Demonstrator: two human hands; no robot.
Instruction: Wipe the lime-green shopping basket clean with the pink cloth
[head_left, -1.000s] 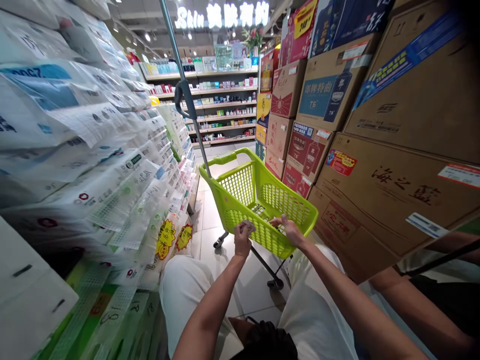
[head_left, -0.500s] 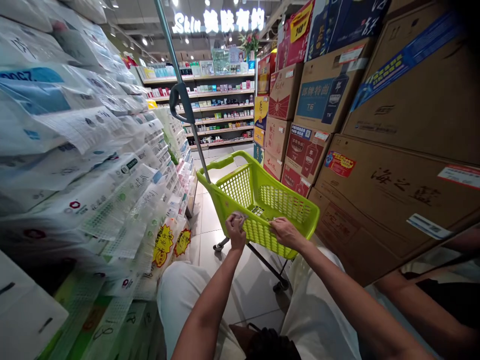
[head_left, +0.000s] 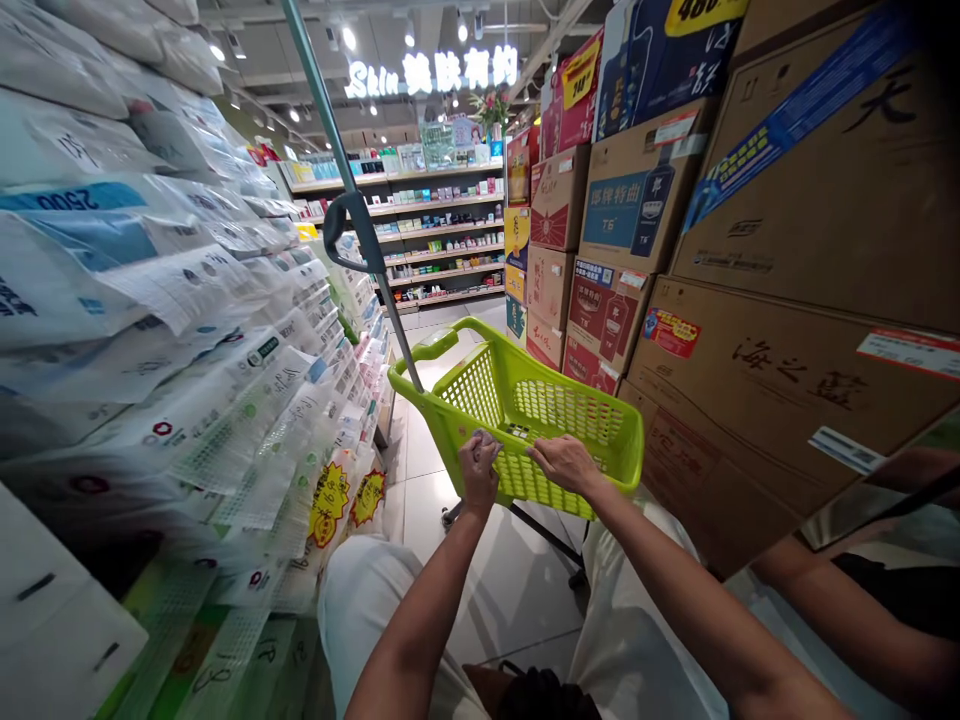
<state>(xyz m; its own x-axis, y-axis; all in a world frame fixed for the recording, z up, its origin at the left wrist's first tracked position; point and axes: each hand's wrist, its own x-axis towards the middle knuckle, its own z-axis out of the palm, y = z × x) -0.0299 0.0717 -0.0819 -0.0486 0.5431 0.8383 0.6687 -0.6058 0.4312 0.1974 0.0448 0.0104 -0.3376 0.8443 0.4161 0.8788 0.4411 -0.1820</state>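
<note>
A lime-green shopping trolley (head_left: 442,425) with a perforated basket stands in front of my knees. My left hand (head_left: 478,478) is closed on a crumpled greyish cloth (head_left: 487,442), pressed against the near side of the basket just under its rim. To the right of it, my right hand (head_left: 566,463) grips the basket's near rim, fingers curled over the edge. Some of those fingertips are hidden. Inside, the visible part of the basket holds no goods. A grey-green pole (head_left: 330,120) with a dark loop grip (head_left: 352,235) rises at the trolley's handle end.
Stacked plastic-wrapped tissue packs (head_left: 187,390) line the left side. Cardboard cartons (head_left: 787,370) are piled high on the right. Shelves of small goods (head_left: 442,225) stand at the far end of the tiled aisle (head_left: 427,485). At lower right, another arm (head_left: 840,600) shows, perhaps a reflection.
My right hand has shifted slightly left along the rim, closer to my left hand. The cloth stays in my left hand against the basket. The view has tilted up a little.
</note>
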